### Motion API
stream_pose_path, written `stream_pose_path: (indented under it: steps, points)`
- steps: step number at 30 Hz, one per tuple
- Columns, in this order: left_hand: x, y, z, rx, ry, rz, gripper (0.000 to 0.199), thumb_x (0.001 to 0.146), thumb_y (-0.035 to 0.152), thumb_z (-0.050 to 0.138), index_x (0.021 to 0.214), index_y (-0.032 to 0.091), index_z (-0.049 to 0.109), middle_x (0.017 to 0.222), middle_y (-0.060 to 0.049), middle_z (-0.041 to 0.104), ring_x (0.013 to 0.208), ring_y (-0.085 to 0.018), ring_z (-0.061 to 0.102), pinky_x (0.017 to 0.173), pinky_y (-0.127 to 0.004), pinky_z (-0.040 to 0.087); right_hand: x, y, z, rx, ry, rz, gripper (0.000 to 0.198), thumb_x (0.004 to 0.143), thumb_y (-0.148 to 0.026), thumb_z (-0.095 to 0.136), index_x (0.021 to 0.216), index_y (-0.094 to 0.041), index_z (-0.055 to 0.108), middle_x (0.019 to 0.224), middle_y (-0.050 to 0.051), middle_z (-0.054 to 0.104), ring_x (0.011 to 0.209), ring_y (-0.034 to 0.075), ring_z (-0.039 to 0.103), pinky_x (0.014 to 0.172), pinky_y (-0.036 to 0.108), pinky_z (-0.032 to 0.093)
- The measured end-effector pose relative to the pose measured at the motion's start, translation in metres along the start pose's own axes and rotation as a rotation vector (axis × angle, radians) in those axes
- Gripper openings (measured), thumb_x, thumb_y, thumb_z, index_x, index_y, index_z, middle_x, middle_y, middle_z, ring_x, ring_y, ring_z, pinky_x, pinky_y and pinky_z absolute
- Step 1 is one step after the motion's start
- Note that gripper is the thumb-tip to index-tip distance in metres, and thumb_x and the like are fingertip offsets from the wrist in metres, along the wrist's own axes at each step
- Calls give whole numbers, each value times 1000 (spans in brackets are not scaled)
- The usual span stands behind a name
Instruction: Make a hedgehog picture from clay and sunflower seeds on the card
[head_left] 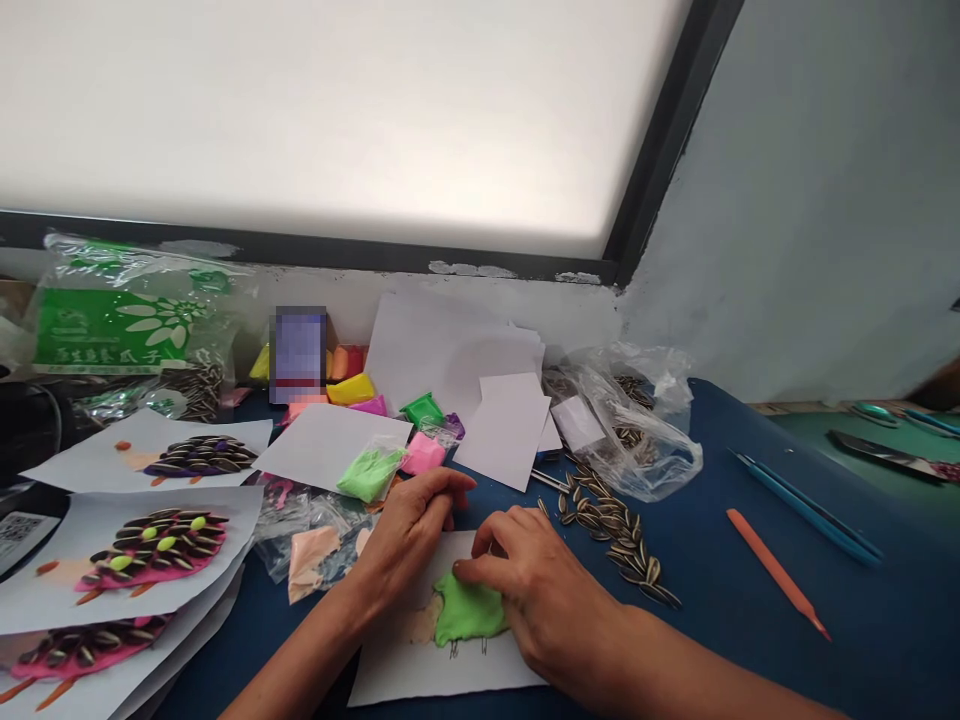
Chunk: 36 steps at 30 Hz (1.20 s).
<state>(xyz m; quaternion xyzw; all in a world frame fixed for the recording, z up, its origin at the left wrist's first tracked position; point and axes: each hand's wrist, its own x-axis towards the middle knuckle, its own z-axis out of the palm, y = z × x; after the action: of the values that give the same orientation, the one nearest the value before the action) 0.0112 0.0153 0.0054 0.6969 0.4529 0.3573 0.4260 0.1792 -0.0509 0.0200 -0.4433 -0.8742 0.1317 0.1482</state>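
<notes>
In front of me a sheet of white paper (450, 680) bears a flat patch of bright green modelling clay (469, 610). Left of the green lies a thin peach-coloured clay area (425, 622), with short pencilled legs drawn below. My right hand (536, 585) is closed, thumb and index finger pinching at the upper edge of the green clay. Beside the paper's top left edge, my left hand (416, 515) has its fingers curled together; whatever they may hold is hidden. Loose striped sunflower seeds (611, 520) lie beyond my right hand.
Finished hedgehog pictures (150, 555) overlap at the left. Behind stand a green seed bag (127, 320), coloured clay packets (367, 472) and blank paper sheets (510, 420). To the right are a clear plastic bag (660, 450), an orange clay tool (776, 570) and blue tweezers (810, 510).
</notes>
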Motion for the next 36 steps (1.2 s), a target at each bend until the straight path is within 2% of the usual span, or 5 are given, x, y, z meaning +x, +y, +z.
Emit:
stream_pose_path:
  steps: [20, 25, 29, 32, 36]
  points:
    - [-1, -7, 2, 113, 17, 53, 34, 81, 22, 38, 94, 16, 69, 79, -4, 67, 71, -18, 60, 66, -30, 47, -3, 4, -2, 149, 43, 15, 41, 74, 3, 47, 103, -17, 69, 103, 6, 63, 93, 20, 53, 89, 37, 36]
    - [2, 0, -4, 220, -164, 118, 26, 75, 15, 43, 83, 16, 68, 84, -5, 67, 77, -18, 61, 69, -29, 45, -3, 7, -2, 130, 74, 41, 40, 76, 4, 46, 103, -17, 66, 101, 6, 63, 93, 20, 53, 86, 34, 38]
    - [1, 13, -11, 353, -318, 67, 20, 70, 14, 49, 79, 18, 67, 82, -2, 62, 74, -17, 57, 65, -27, 41, -2, 9, -1, -54, 36, 142, 32, 80, 1, 49, 102, -15, 66, 102, 10, 59, 94, 23, 50, 84, 37, 40]
    - [-2, 20, -14, 461, -365, 60, 20, 67, 11, 50, 79, 18, 64, 84, -1, 59, 79, -17, 56, 69, -28, 39, -1, 9, -1, -144, -11, 192, 20, 83, -2, 51, 93, -13, 64, 97, 10, 58, 90, 24, 49, 80, 37, 41]
    - [-3, 23, -16, 484, -387, -4, 14, 66, 12, 49, 72, 18, 60, 82, 0, 58, 77, -16, 54, 65, -27, 37, -1, 9, -5, -49, -10, 197, 17, 84, 0, 52, 87, -15, 60, 92, 6, 59, 85, 20, 50, 80, 35, 41]
